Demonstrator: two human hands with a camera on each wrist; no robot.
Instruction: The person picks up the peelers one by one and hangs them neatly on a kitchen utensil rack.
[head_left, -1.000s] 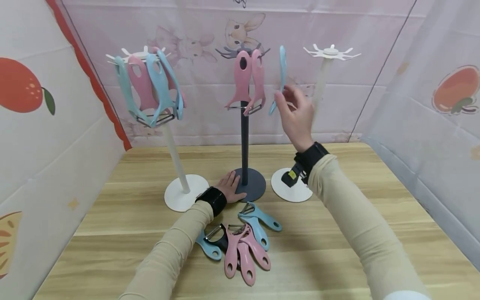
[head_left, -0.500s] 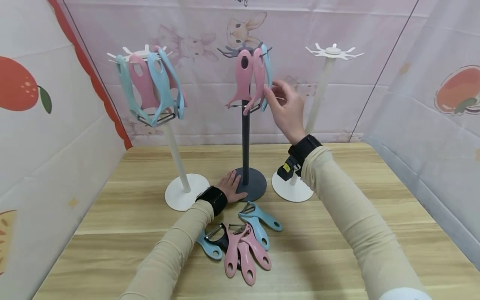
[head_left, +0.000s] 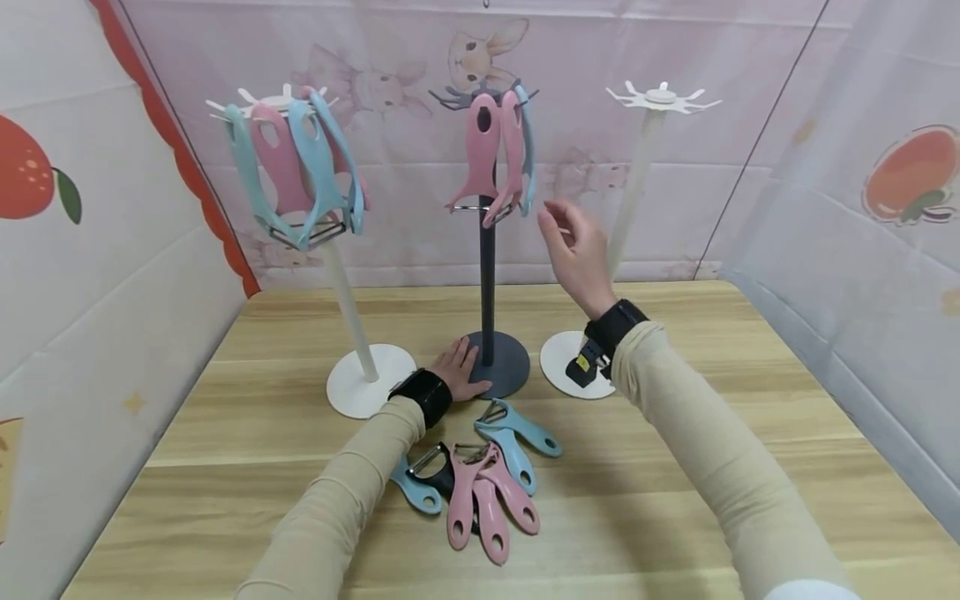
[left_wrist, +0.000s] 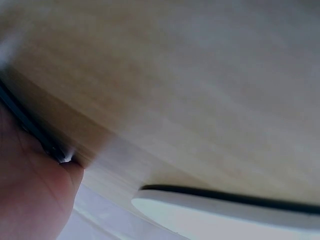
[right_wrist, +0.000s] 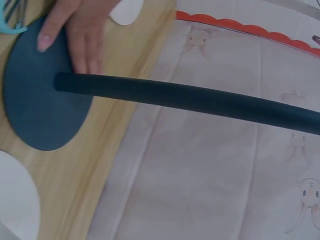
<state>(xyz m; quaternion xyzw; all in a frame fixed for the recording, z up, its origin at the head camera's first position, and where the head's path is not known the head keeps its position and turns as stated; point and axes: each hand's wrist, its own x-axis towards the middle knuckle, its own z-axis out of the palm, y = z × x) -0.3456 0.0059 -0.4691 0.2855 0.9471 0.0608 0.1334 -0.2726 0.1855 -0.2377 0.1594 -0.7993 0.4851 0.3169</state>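
Note:
My left hand (head_left: 456, 372) rests with spread fingers on the round base (head_left: 508, 367) of the dark grey stand. On that stand's top hooks hang two pink peelers (head_left: 482, 150) and, at their right, a blue peeler (head_left: 528, 150). Just right of the blue peeler, my right hand (head_left: 577, 254) is raised in the air, holding nothing, its fingers loosely bent and apart from the peeler. In the right wrist view the dark pole (right_wrist: 190, 97) crosses the picture, with the left hand (right_wrist: 82, 35) on the base. The right hand itself is outside that view.
At left, a white stand (head_left: 348, 308) carries several blue and pink peelers (head_left: 318, 167). Another white stand (head_left: 663, 100) with bare hooks is at right, behind my right hand. Several pink, blue and black peelers (head_left: 491, 508) lie on the wooden table (head_left: 637, 500) in front.
My right hand brought the blue peeler leftward to the dark grey stand, where it now hangs. The hand let go and drew back slightly right and down. The left hand stayed put.

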